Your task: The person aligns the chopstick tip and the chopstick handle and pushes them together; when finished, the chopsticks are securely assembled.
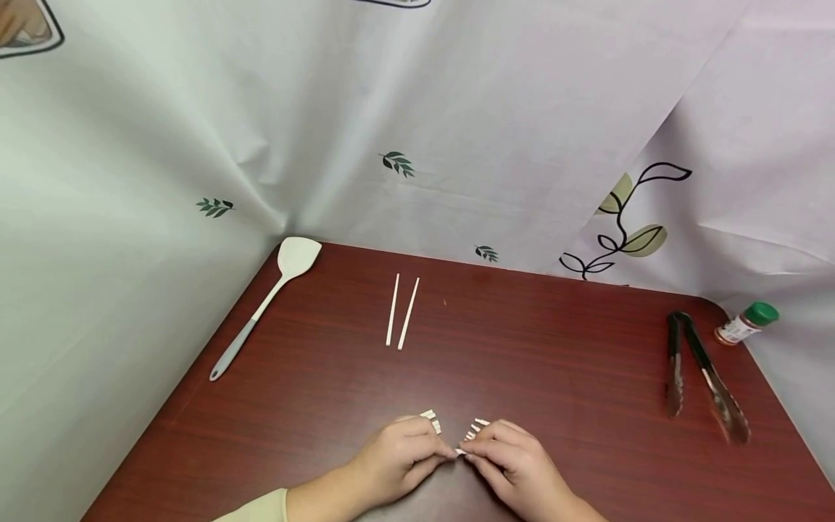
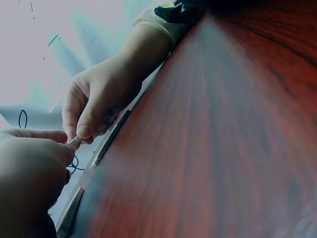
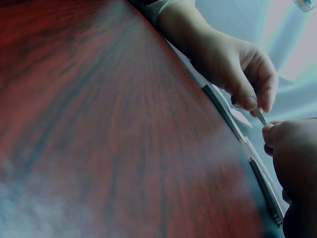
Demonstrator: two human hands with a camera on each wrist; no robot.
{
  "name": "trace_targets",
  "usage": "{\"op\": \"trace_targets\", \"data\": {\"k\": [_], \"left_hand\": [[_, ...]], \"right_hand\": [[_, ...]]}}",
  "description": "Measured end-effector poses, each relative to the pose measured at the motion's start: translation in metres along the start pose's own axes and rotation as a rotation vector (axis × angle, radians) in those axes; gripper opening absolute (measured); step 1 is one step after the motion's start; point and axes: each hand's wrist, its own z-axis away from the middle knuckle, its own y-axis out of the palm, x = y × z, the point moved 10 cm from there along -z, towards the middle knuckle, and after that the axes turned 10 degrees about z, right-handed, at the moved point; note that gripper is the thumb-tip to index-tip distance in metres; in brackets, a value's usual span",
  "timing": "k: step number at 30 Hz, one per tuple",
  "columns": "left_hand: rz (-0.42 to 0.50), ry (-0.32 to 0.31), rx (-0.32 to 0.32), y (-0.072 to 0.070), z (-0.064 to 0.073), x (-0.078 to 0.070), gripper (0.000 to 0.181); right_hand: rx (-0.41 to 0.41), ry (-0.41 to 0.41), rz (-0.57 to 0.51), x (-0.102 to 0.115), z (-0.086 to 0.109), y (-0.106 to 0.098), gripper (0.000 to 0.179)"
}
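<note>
At the near edge of the table, the fingertips of my left hand [image 1: 404, 457] and right hand [image 1: 515, 460] nearly meet. Between them is a thin white stick [image 1: 460, 452], pinched by both hands. The wrist views show the same stick [image 2: 75, 141] bridging the two sets of fingertips, its ends covered by fingers. White stick ends [image 1: 436, 426] show just beyond my left hand, and several more stick ends [image 1: 475, 429] lie beside my right. The hands hide the rest of those sticks.
Two white chopsticks [image 1: 393, 310] lie side by side farther back. A white turner [image 1: 298, 257] with a grey handle lies at the left. Black-handled tongs [image 1: 699, 344] and a green-capped spice bottle [image 1: 738, 330] are at the right. A patterned curtain [image 1: 443, 196] borders the table [image 1: 554, 348].
</note>
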Motion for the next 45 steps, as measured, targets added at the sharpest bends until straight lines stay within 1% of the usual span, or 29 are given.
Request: {"op": "trace_targets", "data": {"k": [3, 7, 12, 17, 21, 24, 25, 27, 29, 31, 33, 35, 38, 39, 41, 42, 45], "left_hand": [[0.004, -0.013, 0.012, 0.001, 0.001, 0.0, 0.008], [0.013, -0.025, 0.013, 0.003, 0.001, 0.0, 0.012], [0.018, -0.029, 0.011, 0.003, 0.001, -0.001, 0.017], [0.04, -0.015, 0.033, 0.005, 0.0, -0.003, 0.019], [0.003, -0.005, 0.025, 0.003, -0.001, -0.004, 0.019], [-0.032, -0.034, 0.011, 0.001, -0.002, -0.001, 0.018], [-0.037, -0.046, 0.01, 0.001, -0.002, 0.0, 0.019], [-0.039, -0.072, 0.02, 0.001, -0.002, 0.001, 0.02], [-0.037, -0.086, 0.042, 0.003, -0.001, 0.002, 0.021], [-0.036, -0.088, 0.073, 0.006, 0.0, 0.001, 0.025], [-0.035, -0.072, 0.106, 0.01, 0.001, -0.001, 0.029], [-0.045, -0.025, 0.142, 0.014, 0.001, -0.005, 0.033], [-0.05, 0.079, 0.183, 0.019, 0.001, -0.012, 0.033], [-0.053, 0.116, 0.191, 0.02, 0.0, -0.015, 0.033], [-0.057, 0.178, 0.199, 0.022, -0.001, -0.018, 0.032], [-0.059, 0.197, 0.2, 0.022, -0.001, -0.019, 0.031], [-0.07, 0.245, 0.197, 0.021, -0.004, -0.019, 0.031]], "right_hand": [[0.009, -0.006, -0.008, 0.001, 0.0, 0.002, 0.02], [0.012, 0.005, -0.003, 0.001, 0.002, 0.004, 0.019], [0.018, 0.013, 0.001, 0.002, 0.002, 0.005, 0.019], [0.026, -0.007, -0.025, 0.006, 0.0, 0.005, 0.02], [-0.005, -0.006, -0.045, 0.007, -0.007, 0.0, 0.014], [-0.056, 0.031, -0.032, -0.001, -0.011, -0.009, 0.009], [-0.07, 0.055, -0.028, -0.006, -0.011, -0.013, 0.009], [-0.085, 0.129, -0.02, -0.019, -0.008, -0.02, 0.015], [-0.069, 0.258, -0.047, -0.037, -0.002, -0.024, 0.024], [-0.036, 0.396, -0.13, -0.054, 0.005, -0.025, 0.034], [-0.009, 0.537, -0.249, -0.07, 0.013, -0.025, 0.045], [-0.012, 0.642, -0.384, -0.081, 0.018, -0.024, 0.051], [-0.042, 0.747, -0.561, -0.092, 0.019, -0.022, 0.049], [-0.05, 0.766, -0.604, -0.094, 0.018, -0.02, 0.048], [-0.058, 0.809, -0.662, -0.097, 0.016, -0.017, 0.047], [-0.06, 0.824, -0.682, -0.099, 0.015, -0.014, 0.048], [-0.053, 0.837, -0.679, -0.101, 0.008, -0.008, 0.059]]}}
